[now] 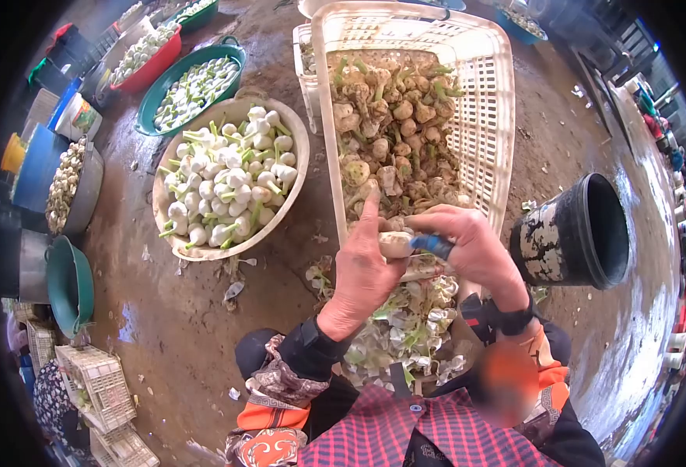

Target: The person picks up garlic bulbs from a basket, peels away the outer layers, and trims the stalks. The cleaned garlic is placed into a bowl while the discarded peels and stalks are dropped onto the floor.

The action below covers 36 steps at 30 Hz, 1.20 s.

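Observation:
A whitish garlic bulb point(395, 244) is between my two hands, over the near end of a white plastic crate point(500, 117). My left hand point(364, 268) is closed on the bulb from the left, its index finger stretched toward the crate. From the right, my right hand point(474, 243) is closed on the same bulb, fingers curled over its far side. Something blue point(432, 245), perhaps a wrapping, covers its thumb; I cannot make out whether it hides a tool. Unpeeled, soil-stained garlic point(405, 109) fills much of the tilted crate.
Left of the crate stands a pale basin point(302, 175) of peeled white garlic bulbs. Peelings point(417, 331) lie below my hands. To the right a black bucket point(568, 233) leans over. Green point(147, 117) and red point(152, 66) basins of garlic stand farther off at the left.

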Motion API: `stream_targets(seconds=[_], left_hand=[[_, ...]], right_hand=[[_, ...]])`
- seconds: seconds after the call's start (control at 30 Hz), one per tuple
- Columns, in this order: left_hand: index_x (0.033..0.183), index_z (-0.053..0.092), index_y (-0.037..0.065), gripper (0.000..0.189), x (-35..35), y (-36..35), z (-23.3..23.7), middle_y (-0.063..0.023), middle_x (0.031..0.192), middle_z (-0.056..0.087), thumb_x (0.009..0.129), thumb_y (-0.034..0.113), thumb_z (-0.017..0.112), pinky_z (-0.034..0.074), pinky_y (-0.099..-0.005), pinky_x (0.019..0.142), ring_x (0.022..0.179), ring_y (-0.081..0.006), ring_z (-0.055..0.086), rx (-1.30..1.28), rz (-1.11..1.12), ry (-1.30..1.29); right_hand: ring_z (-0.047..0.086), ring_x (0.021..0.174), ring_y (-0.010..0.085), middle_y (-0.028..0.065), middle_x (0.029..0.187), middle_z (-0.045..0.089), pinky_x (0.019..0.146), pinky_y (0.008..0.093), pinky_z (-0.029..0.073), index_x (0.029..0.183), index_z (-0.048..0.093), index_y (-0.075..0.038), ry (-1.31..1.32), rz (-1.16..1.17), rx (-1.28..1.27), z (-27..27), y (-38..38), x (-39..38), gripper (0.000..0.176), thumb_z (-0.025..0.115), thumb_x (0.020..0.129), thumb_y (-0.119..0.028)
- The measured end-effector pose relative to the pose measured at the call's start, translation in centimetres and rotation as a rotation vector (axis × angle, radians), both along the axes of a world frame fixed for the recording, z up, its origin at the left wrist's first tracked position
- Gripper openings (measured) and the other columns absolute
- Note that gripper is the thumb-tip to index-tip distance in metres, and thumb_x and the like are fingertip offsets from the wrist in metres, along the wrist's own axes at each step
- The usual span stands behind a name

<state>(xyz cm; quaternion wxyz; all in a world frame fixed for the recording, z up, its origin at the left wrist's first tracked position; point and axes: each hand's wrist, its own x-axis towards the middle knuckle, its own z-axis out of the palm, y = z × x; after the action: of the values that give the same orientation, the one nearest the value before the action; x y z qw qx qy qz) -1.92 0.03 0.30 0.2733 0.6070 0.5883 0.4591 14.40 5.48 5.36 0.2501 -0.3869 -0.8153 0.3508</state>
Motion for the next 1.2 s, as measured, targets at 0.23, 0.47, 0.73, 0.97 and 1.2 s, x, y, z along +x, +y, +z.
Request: stream_targets(seconds=[0.23, 0.47, 0.73, 0.97, 1.2], left_hand=[[0.138, 0.028, -0.001, 0.083, -0.1, 0.1, -0.3, -0.0169, 0.091, 0.054, 0.062, -0.002, 0.063, 0.045, -0.0422, 0.074, 0.085, -0.0346, 0.053, 0.084, 0.021, 0.188], [0.138, 0.029, -0.002, 0.084, -0.4, 0.3, -1.4, -0.0148, 0.090, 0.054, 0.062, -0.003, 0.064, 0.045, -0.0412, 0.074, 0.083, -0.0328, 0.053, 0.235, -0.010, 0.222], [0.138, 0.029, 0.001, 0.084, -0.5, -0.4, -0.1, -0.0064, 0.094, 0.055, 0.066, -0.001, 0.074, 0.050, -0.0272, 0.075, 0.086, -0.0151, 0.059, -0.183, -0.062, -0.455], [0.127, 0.041, -0.003, 0.046, 0.1, -0.9, -1.1, -0.0096, 0.093, 0.059, 0.088, 0.012, 0.060, 0.054, -0.0287, 0.066, 0.079, -0.0200, 0.064, -0.674, -0.118, -1.318], [0.129, 0.037, -0.004, 0.044, -0.9, 0.5, -1.5, -0.0155, 0.100, 0.061, 0.091, 0.010, 0.054, 0.055, -0.0283, 0.063, 0.073, -0.0214, 0.065, -0.642, -0.007, -1.250]], right_hand=[[0.058, 0.079, 0.0290, 0.0111, 0.078, 0.056, 0.068, 0.0382, 0.048, 0.079, 0.055, -0.002, -0.285, 0.162, 0.418, -0.1, -1.3, -2.1, 0.015, 0.059, 0.064, -0.001], [0.059, 0.075, 0.0287, 0.0128, 0.076, 0.056, 0.066, 0.0377, 0.049, 0.079, 0.055, -0.002, -0.213, -0.010, 0.476, -2.2, -1.8, -2.7, 0.019, 0.063, 0.062, -0.003], [0.062, 0.077, 0.0345, 0.0179, 0.078, 0.063, 0.072, 0.0442, 0.049, 0.085, 0.060, 0.002, -0.640, -0.102, -0.188, -6.1, 1.8, -0.6, 0.015, 0.049, 0.078, -0.005], [0.056, 0.099, 0.0386, 0.0267, 0.102, 0.059, 0.084, 0.0426, 0.045, 0.111, 0.053, 0.002, -0.075, -0.191, 0.096, -12.5, 7.9, -4.4, 0.038, 0.052, 0.072, -0.002], [0.057, 0.097, 0.0390, 0.0258, 0.103, 0.060, 0.082, 0.0402, 0.045, 0.114, 0.052, 0.002, -0.093, -0.221, -0.139, -15.7, 13.3, -10.8, 0.039, 0.054, 0.075, -0.004]])
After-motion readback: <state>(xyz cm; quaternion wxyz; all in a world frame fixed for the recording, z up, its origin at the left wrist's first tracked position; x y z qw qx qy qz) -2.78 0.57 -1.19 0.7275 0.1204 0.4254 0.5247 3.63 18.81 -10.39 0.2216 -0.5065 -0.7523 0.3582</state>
